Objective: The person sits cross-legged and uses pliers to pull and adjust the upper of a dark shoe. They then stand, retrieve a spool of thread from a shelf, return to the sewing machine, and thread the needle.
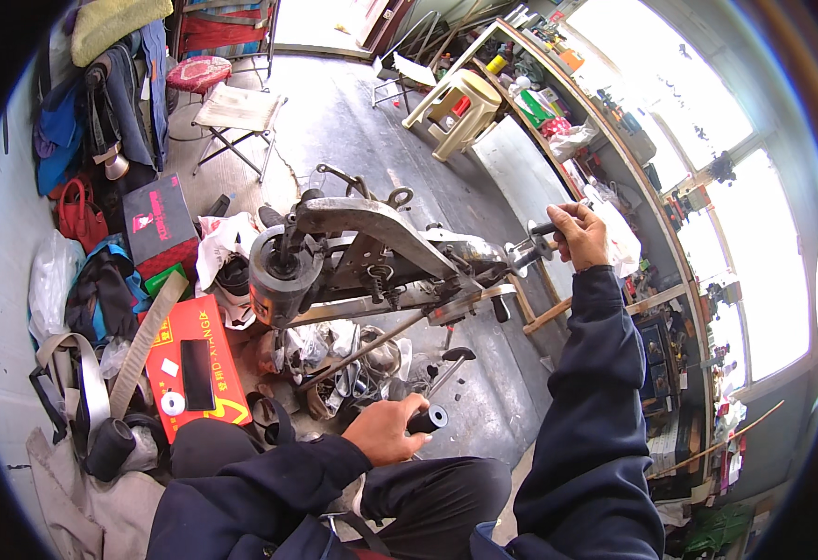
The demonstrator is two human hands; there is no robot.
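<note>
In front of me stands a hand-cranked sewing machine [372,219] with a long curved metal arm and a round drum-like end. My left hand [386,431] is low above my lap, its fingers closed around a spool of black thread [428,419]. The spool's pale end faces to the right. My right hand [580,233] reaches to the machine's far right end, thumb and fingers pinched on a dark rod-like piece [544,229]. Beside that piece are pale discs [519,257] on the machine's end. Whether the piece is fixed to the machine I cannot tell.
A red shoe box [174,355] bearing a dark phone [197,373] lies on the left. Bags and scraps [344,373] crowd the floor under the machine. A folding stool [236,110] and a beige plastic stool [465,107] stand farther off. Cluttered shelves [652,233] line the right.
</note>
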